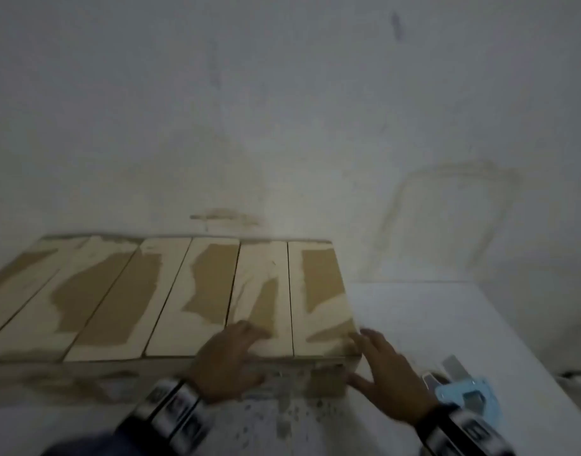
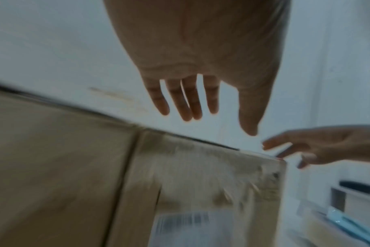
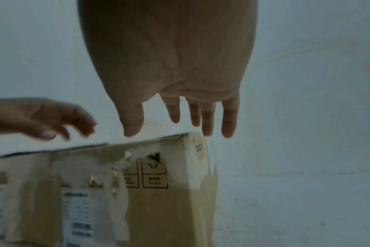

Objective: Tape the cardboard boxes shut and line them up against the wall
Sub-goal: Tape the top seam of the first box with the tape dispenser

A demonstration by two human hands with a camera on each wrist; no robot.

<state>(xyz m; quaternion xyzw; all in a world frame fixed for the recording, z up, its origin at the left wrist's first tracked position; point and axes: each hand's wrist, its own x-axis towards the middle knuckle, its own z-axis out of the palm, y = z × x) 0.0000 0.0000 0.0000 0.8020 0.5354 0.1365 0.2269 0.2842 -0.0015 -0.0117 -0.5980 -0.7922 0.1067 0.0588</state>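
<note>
The cardboard boxes [image 1: 170, 297] are coloured brown, overlaid with pale cream tape in ragged patches. A white label [image 3: 78, 215] printed with black barcode stripes is borne on one side — black symbols beside it. The tape dispenser [image 1: 470, 394] is light blue; the wall [image 1: 282, 110] is off-white, stained.

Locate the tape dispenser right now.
Head view, lower right: the blue tape dispenser lies on the white surface, just right of the right hand.
</note>
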